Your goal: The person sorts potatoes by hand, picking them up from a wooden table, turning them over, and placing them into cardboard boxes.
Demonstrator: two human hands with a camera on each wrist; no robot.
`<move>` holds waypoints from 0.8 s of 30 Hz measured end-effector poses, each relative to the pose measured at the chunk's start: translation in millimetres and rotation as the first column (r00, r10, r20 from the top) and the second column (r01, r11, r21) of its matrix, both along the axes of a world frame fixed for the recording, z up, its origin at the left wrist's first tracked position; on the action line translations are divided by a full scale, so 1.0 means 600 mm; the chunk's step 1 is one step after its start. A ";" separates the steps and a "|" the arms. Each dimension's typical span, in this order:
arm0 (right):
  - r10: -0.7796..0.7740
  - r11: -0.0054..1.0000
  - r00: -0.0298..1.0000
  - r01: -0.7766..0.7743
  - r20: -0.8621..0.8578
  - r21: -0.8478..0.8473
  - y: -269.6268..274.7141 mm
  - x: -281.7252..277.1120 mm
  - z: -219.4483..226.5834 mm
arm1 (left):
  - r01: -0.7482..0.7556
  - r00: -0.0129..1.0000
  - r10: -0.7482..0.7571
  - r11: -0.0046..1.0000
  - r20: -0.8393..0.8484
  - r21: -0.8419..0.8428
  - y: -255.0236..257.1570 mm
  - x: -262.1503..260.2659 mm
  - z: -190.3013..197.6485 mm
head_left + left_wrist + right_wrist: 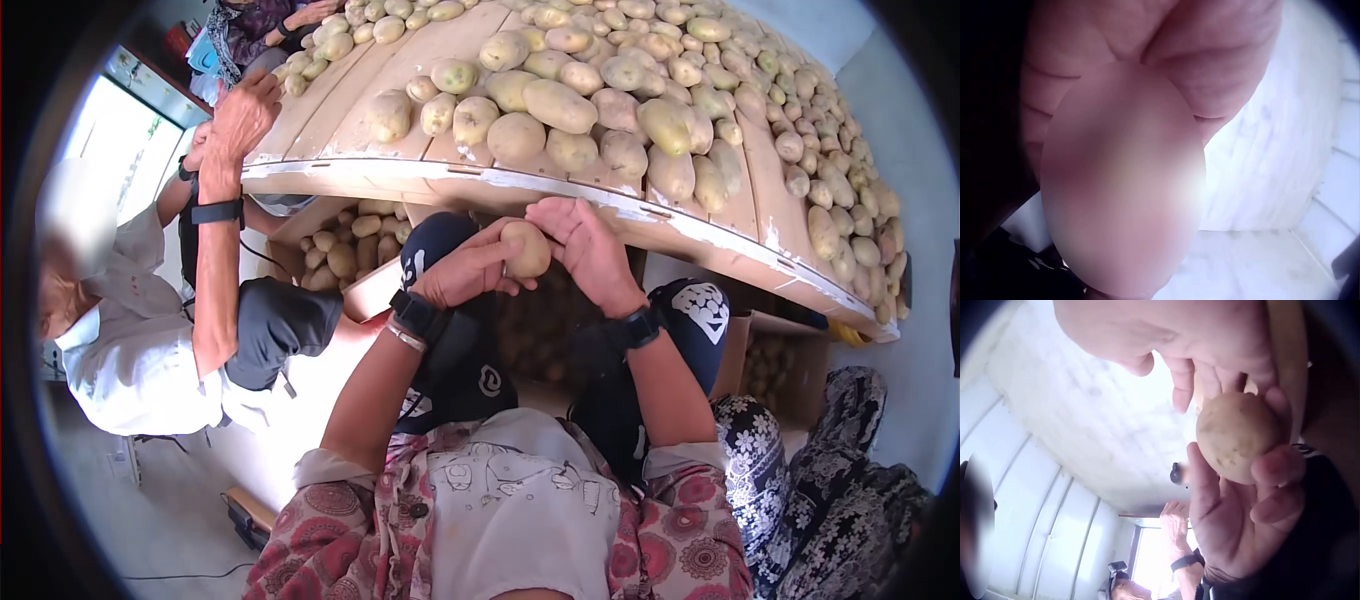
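Note:
In the head view a round pale potato [526, 250] is pinched between the thumb and fingers of my left hand [467, 270], just below the table edge. Close beside it is my right hand [592, 255], palm turned toward the potato, its fingers extended. The right wrist view shows the potato [1238, 437] with brown specks, the left hand [1235, 519] curled round it from below and the right hand [1179, 331] above it. Whether the right fingertips touch the potato is hard to tell. In the left wrist view a blurred patch hides most of the palm [1216, 56].
Many potatoes [560, 106] lie on the wooden table [350, 120] ahead. Below its edge stand a box of potatoes [345, 250] at left and another box [765, 370] at right. A person in white [150, 330] sits at left; patterned trousers [850, 480] show at right.

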State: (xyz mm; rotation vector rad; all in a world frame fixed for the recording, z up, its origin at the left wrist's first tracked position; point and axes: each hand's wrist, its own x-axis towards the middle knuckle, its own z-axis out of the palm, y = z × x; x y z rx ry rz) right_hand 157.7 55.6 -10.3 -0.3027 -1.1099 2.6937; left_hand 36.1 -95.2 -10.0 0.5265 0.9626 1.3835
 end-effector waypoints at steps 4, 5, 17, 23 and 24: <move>-0.148 0.989 0.972 0.149 0.180 0.011 0.010 0.009 -0.013 | 0.054 0.995 -0.059 0.996 -0.074 -0.075 0.005 0.012 0.003; -0.191 0.981 0.962 0.183 0.196 0.058 0.008 0.012 -0.019 | 0.030 0.993 -0.038 0.997 -0.115 -0.068 0.003 0.018 0.000; -0.158 0.886 0.982 0.095 0.104 0.453 -0.002 0.011 -0.031 | -0.200 0.979 0.201 0.963 0.011 0.178 0.001 0.029 -0.011; 0.135 0.952 0.960 -0.194 0.246 0.235 0.004 0.014 0.008 | -0.202 0.973 0.171 0.956 0.152 0.214 -0.004 0.030 -0.007; 0.130 0.954 0.959 -0.190 0.251 0.232 0.002 0.017 0.010 | -0.198 0.974 0.166 0.957 0.157 0.211 -0.005 0.030 -0.012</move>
